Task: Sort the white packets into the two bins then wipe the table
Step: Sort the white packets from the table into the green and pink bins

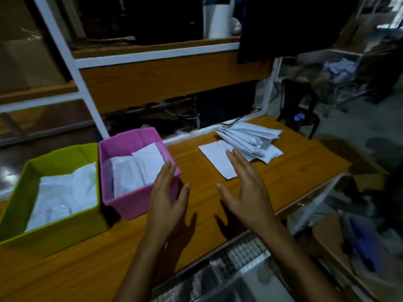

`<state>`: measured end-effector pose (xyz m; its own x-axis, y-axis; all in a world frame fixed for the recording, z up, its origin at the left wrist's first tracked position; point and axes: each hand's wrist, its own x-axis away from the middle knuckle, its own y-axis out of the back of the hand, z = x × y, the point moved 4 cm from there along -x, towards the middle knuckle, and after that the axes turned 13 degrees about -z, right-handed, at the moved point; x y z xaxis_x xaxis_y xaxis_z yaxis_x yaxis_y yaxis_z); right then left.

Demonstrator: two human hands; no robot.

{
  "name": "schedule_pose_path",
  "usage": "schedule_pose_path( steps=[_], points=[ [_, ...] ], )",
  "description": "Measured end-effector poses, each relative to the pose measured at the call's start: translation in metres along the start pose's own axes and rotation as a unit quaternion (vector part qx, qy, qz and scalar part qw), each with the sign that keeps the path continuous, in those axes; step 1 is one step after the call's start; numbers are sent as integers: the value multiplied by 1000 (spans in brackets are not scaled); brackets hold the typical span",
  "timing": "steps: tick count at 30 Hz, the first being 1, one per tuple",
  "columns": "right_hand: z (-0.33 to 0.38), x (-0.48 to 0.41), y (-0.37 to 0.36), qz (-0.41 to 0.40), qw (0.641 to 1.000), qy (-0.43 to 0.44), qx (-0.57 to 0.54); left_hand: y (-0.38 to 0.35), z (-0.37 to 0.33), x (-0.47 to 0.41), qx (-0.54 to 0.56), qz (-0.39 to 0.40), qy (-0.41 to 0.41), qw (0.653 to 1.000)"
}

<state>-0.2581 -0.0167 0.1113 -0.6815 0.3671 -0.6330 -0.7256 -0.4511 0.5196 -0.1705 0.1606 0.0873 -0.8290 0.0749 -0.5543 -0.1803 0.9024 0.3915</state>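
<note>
Both hands empty, fingers spread: left hand (168,199) hovering by the pink bin (130,205), right hand (246,192) over a loose packet (214,154). White packets are filling pink and green bin (54,234); more are lying stacked (250,138) on the wooden table (294,177).

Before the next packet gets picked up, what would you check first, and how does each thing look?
1. Right hand empty: ok, open with fingers spread.
2. Left hand empty: ok, open beside the pink bin.
3. Packets left to sort: ok, a loose packet lies flat by the fanned pile.
4. Room in the pink bin: ok, partly filled.
5. Room in the green bin: ok.
6. Wiping cloth at hand: cannot tell, none visible on the table.
</note>
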Motion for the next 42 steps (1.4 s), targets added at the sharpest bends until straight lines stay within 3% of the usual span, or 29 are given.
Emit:
schedule_pose_path(
  steps=[10,24,33,39,42],
  points=[
    [-100,2,6,22,993,-113,-23,-97,8,15,27,40,46,998],
    [-227,-123,-27,-7,988,-153,2,-239,49,-96,-1,26,86,996],
    [-301,-230,-63,29,992,-121,-5,-331,96,-139,-65,37,130,989],
    [-361,-281,-107,145,985,-35,90,-377,130,-128,-183,86,176,963],
    [-386,-289,-126,202,974,-15,104,-391,133,-115,-220,55,215,950]
  ],
)
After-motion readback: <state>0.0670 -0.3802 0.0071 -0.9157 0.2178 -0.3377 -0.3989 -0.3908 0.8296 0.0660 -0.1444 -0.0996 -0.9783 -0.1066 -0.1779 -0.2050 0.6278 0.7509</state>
